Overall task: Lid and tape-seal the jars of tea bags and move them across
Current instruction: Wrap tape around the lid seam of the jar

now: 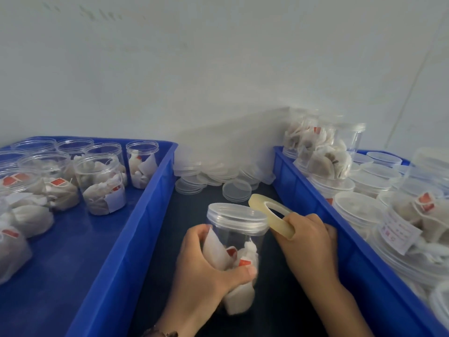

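Taping step in hand, judged from the layout: lid (237, 213) already seated on the jar (234, 242), roll of tape (272, 218) brought up against the lid's rim at its 3 o'clock side. Cannot tell whether a tape end is stuck down yet; no free strip visible.

Left hand (206, 266) wrapped round the lower half of the jar, thumb across the front, fingers behind. Right hand (308, 242) clutching the tape roll, fingers curled over its near edge, roll tilted and touching or just beside the lid seam.

Jar position: centre-low, over the dark table (194, 207) strip between the two bins, tipped slightly toward 12 o'clock. Looks clear plastic, threaded neck, translucent flat lid; white tea bags (239, 257) with red tags inside, filling the bottom half, upper half bare.

Next move probably needs: tape end pressed on the lid-to-jar seam, jar turned by left hand while tape pays out, then tear-off. Slippery clear wall, so firm hold needed.

Left blue bin (136, 215) at 9 o'clock: open unlidded jars with tea bags. Right blue bin (315, 205) at 3 o'clock: lidded jars stacked, likely the destination. Loose spare lids (218, 176) piled at 12 o'clock on the table.
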